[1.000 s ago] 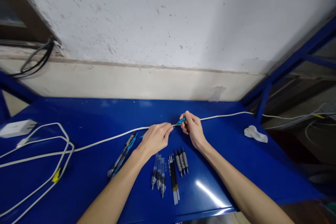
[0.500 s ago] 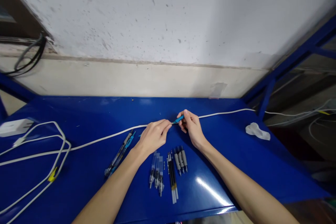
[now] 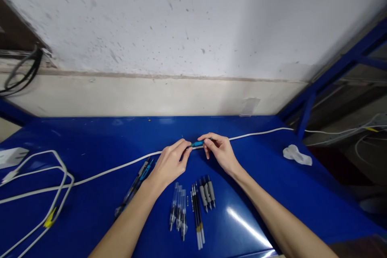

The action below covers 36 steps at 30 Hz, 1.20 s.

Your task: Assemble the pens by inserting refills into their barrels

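In the middle of the head view, a blue pen grip section (image 3: 198,143) lies nearly level between my two hands. The fingers of my right hand (image 3: 220,151) are closed around its right end. My left hand (image 3: 172,162) pinches at its narrow dark left end; the fingertips hide the detail there. Below my hands lie clear pen barrels (image 3: 178,209), several dark refills (image 3: 197,217) with pale ends, and grey pen grip sections (image 3: 207,193). Beside my left forearm are pens (image 3: 136,181) with grey and blue grips, partly covered by the arm.
A white cable (image 3: 115,168) crosses the blue table (image 3: 256,177) behind my hands. Its loops and a white plug adapter (image 3: 13,157) sit at the left. Crumpled white tissue (image 3: 297,155) lies on the right, near the blue frame (image 3: 308,109). A wall stands behind.
The blue grip section has turned from slanting to nearly level and shifted slightly left. My right hand has come down a little; the left stays at the other end. The camera view has shifted slightly.
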Available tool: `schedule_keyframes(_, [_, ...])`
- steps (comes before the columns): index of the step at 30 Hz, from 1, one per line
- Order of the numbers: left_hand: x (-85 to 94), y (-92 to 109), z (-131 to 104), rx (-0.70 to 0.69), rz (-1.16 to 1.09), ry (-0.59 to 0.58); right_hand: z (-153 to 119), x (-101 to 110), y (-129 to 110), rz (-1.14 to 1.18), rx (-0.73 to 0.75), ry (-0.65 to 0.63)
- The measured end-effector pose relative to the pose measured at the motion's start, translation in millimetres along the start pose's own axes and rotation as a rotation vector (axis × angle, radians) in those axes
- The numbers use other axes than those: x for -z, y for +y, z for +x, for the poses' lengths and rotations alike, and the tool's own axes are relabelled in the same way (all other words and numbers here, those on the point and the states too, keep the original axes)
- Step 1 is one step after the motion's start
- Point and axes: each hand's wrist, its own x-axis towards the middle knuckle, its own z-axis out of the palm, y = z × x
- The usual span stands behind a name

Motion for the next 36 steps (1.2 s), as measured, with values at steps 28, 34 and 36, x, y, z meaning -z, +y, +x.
schedule_keyframes(28, [-4.8, 25, -8, -0.214, 0.055, 0.002, -22, -20, -8, -0.501, 0.324, -0.084])
schedule_keyframes(34, [0.8, 20, -2, -0.233, 0.077, 0.024, -15, -13, -9, -0.412, 0.224, 0.026])
schedule_keyframes(36, [3.2, 14, 2, -0.225, 0.181, 0.084, -13, -9, -11, -0.363, 0.169, 0.06])
